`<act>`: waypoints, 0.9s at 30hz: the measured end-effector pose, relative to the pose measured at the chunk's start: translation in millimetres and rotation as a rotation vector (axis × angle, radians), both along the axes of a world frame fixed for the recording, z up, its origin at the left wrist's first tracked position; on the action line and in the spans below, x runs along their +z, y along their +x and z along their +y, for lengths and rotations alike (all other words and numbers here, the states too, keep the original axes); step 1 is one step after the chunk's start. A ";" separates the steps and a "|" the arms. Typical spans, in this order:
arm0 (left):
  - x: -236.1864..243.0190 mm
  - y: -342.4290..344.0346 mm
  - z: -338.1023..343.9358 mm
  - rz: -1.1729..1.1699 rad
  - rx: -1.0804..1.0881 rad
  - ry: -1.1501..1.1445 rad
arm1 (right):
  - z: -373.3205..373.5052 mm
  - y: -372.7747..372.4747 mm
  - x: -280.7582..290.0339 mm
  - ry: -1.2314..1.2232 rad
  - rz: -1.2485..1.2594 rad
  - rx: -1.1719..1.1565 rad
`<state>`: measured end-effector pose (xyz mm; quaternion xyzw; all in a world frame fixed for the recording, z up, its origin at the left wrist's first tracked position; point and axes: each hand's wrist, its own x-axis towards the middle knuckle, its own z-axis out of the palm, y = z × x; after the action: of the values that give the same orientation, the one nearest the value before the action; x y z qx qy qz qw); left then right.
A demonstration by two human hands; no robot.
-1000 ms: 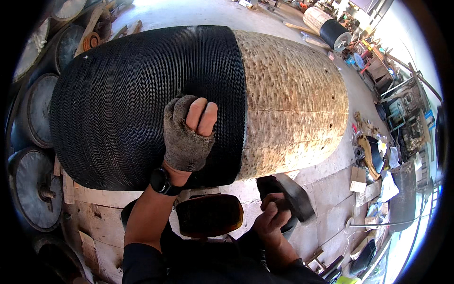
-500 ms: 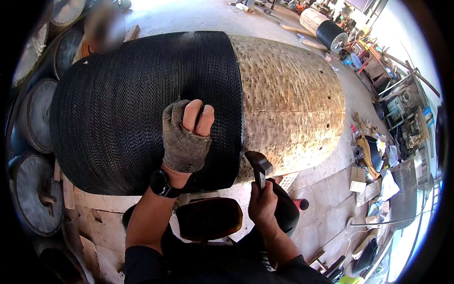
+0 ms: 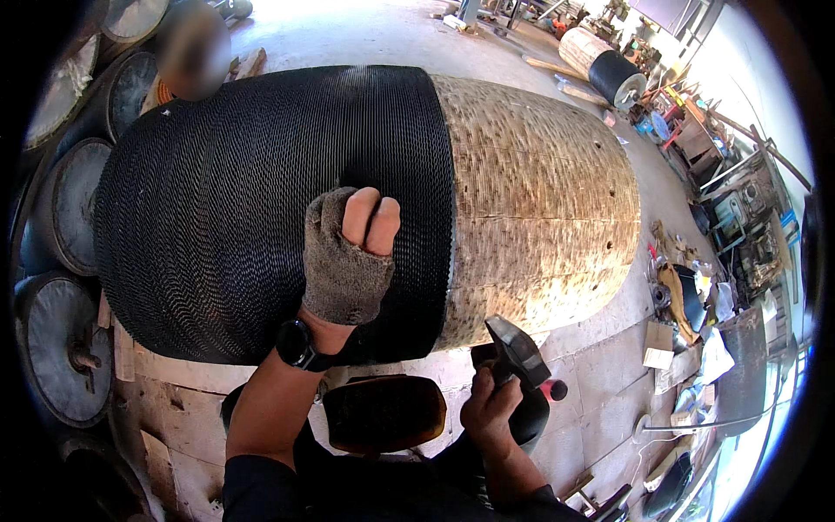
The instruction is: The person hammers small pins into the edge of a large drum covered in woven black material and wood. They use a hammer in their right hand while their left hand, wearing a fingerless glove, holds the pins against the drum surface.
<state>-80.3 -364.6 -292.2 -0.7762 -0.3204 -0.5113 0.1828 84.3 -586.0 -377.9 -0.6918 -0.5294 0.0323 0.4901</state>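
Note:
A big horizontal drum is wrapped in black, finely ridged material on the left and bare on its pale, mottled wooden right part. My left hand, in a grey fingerless glove with a watch at the wrist, is closed against the black surface; whatever its fingers hold is hidden. My right hand grips a hammer with a dark metal head, just below the drum's wooden part. A dark, amber-edged rounded object lies between my arms, below the drum.
Large dark cylinders with metal end discs line the left side, a blurred round shape above. A smaller part-black drum lies at back right. Cardboard, tools and clutter line the right. A red-ended cylinder is beside my right hand.
The hammer in my right hand swung up and left, then came lower and rightward, its head turned. My left hand stayed closed on the black surface. A blurred shape appeared at upper left.

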 end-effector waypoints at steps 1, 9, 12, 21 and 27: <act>-0.5 0.4 -1.2 0.003 -0.012 -0.023 | 10.8 -1.3 9.7 -0.005 -0.055 0.009; 14.3 1.6 -4.5 0.077 0.039 -0.058 | -3.7 -6.4 19.4 0.326 0.274 0.140; 7.7 -5.6 0.4 0.073 0.061 -0.068 | -8.2 12.6 -2.3 -0.063 -0.188 0.119; 14.8 2.3 -10.3 0.093 -0.006 0.010 | -45.3 -0.5 -29.0 -0.276 0.147 -0.009; -44.1 22.4 -115.0 -0.041 -0.351 -0.201 | -55.9 3.0 -29.4 -0.216 0.252 0.032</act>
<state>-58.0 -479.6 -336.3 -0.8240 -0.2331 -0.5164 0.0059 87.3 -641.9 -407.3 -0.7222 -0.4681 0.1834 0.4750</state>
